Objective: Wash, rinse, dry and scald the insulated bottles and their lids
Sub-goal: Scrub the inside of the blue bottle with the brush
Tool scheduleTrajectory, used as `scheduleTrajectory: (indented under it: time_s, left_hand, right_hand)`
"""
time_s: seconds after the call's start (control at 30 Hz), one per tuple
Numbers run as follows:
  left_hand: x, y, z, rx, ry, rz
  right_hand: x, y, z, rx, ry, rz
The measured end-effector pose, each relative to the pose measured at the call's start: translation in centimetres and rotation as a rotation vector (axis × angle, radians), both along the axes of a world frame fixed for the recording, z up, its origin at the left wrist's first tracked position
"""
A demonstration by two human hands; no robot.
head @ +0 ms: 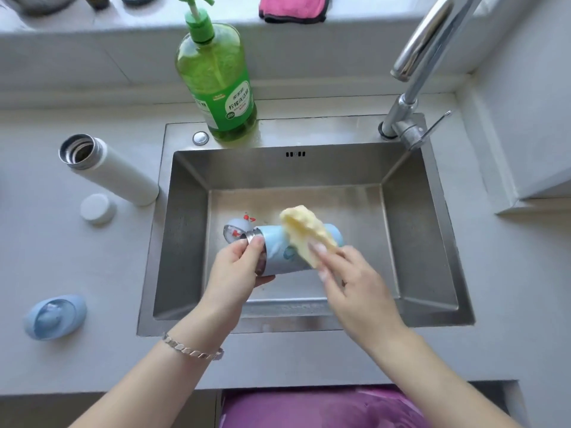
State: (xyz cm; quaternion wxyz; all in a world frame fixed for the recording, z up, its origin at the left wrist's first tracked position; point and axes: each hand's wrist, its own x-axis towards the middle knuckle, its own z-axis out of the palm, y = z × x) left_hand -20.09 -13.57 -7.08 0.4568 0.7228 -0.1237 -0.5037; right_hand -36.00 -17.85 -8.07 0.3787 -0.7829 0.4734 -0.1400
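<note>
STEP wash | left hand [239,262] grips pale blue insulated bottle [278,257] at its steel mouth, sideways over stainless steel sink [432,242], exposing wall, draining suds | right hand [349,273] grasps soapy yellow sponge cloth [304,230], pressed onto wall

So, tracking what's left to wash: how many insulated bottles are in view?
2. A blue bottle lies sideways over the sink, gripped by the left hand; a white bottle stands open on the counter left of it.

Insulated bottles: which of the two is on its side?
The blue bottle, held sideways over the sink in the left hand, right hand holding a yellow cloth against it; the white bottle stands upright on the counter.
</note>
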Motion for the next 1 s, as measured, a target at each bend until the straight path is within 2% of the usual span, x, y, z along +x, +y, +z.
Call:
scheduleTrajectory:
  time_s: [0.07, 0.13, 0.17, 0.23, 0.37, 0.43, 0.6, 0.73, 0.83, 0.9, 1.0]
  left_hand:
    - [-0.5, -0.1, 1.8, -0.082, -0.009, 0.033]
    - [-0.5, -0.1, 3.0, -0.136, -0.015, 0.064]
    - [-0.3, 0.0, 3.4, -0.156, -0.029, 0.073]
    - [0.0, 0.1, 4.0, -0.179, -0.078, 0.071]
    - [-0.3, 0.1, 4.1, -0.173, -0.089, 0.062]
    - [-0.6, 0.3, 4.1, -0.165, -0.079, 0.049]
    - [-1.7, 1.0, 4.0, -0.209, -0.14, -0.077]
    - [-1.2, 2.0, 3.5, -0.274, -0.317, -0.209]
    - [-0.9, 2.0, 3.5, -0.314, -0.39, -0.304]
    - [-0.8, 1.9, 3.6, -0.325, -0.389, -0.333]
    - [0.0, 1.9, 3.3, -0.321, -0.472, -0.365]
  right_hand:
    - [1.0, 1.2, 1.0, -0.161, -0.041, 0.15]
    - [1.0, -0.2, 1.8, -0.219, -0.058, 0.138]
    - [0.8, -1.4, 2.2, -0.191, -0.05, 0.085]
    - [0.1, -3.1, 2.6, -0.005, 0.027, 0.057]
    - [0.2, -3.2, 4.1, 0.015, 0.198, 0.155]
    - [0.3, -3.3, 4.4, 0.071, 0.205, 0.136]
    - [1.6, -1.4, 5.4, 0.06, 0.123, 0.133]
    - [0.5, -5.0, 4.4, 0.215, 0.143, -0.062]
    - [1.6, -3.2, 5.5, 0.047, 0.133, 0.064]
    - [2.0, -2.9, 5.9, -0.028, 0.196, 0.082]
    - [0.9, -5.0, 4.9, 0.099, 0.274, 0.022]
